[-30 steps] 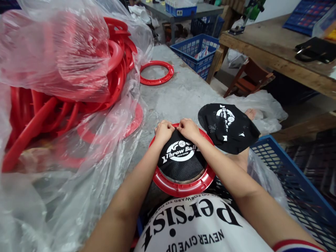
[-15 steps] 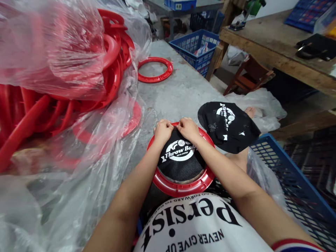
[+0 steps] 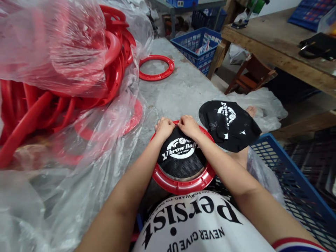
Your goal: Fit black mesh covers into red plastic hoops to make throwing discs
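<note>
In front of my body lies a red plastic ring (image 3: 183,186), with a round black mesh fabric (image 3: 187,168) printed "Throw Ball" inside it. At the ring's far edge, my left hand (image 3: 165,127) has its fingers curled and closed on the fabric's edge. Close beside it, my right hand (image 3: 188,126) pinches the same far edge of the fabric against the ring. A gap shows between the fabric and the ring's near side. My fingertips are partly hidden by the hands. Further black printed mesh pieces (image 3: 237,131) lie to the right of the ring.
A heap of red rings (image 3: 115,63) under clear plastic sheeting (image 3: 65,66) fills the left. One loose red ring (image 3: 168,72) lies farther back on the grey table (image 3: 175,94). Blue crates (image 3: 286,175) stand at right and behind, near a wooden chair (image 3: 249,75) and a wooden bench (image 3: 275,38).
Both hands stay at the far edge of the ring, with only slight finger movement. The whole view has shifted a little; nothing was let go.
</note>
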A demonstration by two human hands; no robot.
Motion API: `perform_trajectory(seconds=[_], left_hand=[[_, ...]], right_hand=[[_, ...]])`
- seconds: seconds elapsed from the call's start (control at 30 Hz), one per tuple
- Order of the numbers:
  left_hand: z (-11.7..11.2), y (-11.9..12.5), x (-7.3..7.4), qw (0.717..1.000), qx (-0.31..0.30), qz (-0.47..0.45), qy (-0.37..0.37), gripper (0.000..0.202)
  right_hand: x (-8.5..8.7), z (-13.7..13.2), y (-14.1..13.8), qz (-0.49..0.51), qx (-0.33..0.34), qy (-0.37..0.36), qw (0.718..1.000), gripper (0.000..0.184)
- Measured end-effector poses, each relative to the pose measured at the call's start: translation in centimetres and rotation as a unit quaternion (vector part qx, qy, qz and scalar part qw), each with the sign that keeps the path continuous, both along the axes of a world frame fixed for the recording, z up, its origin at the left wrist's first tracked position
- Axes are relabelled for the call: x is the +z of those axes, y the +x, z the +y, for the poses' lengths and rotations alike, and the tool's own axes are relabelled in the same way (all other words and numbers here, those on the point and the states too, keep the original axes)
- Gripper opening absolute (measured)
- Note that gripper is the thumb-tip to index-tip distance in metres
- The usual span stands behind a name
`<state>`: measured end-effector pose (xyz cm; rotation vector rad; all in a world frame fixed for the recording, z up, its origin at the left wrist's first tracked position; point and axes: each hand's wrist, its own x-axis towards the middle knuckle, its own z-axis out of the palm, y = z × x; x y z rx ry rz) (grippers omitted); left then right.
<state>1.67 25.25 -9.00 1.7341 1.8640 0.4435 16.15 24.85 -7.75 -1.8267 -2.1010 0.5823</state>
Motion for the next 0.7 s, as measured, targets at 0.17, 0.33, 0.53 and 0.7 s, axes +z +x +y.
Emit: perform_trajectory(seconds=[0.17,0.33,0.53,0.7], left_hand=[[1.1,-0.3,0.0,1.0,-0.014,0.0,-0.002,0.012],[4.3,-2.5,0.1,0.996,-0.005,-0.051,0.079,0.008],[4.6,-4.9,2.4,0.969,-0.061,-0.099,0.219,0.029],[-1.6,-3.2,3.7,0.953,-0.124,-0.118,0.249,0.017]], right_hand=[[1.7,-0.7,2.3,0.075,0.047,0.019,0.996,0.01],[3.4,-5.0,3.8,0.097,0.191,0.101,0.971,0.008],[2.5,-7.8,4.6,-0.003,0.304,0.003,0.953,0.01],[1.9,-6.8,4.2,-0.12,0.323,-0.026,0.938,0.013]])
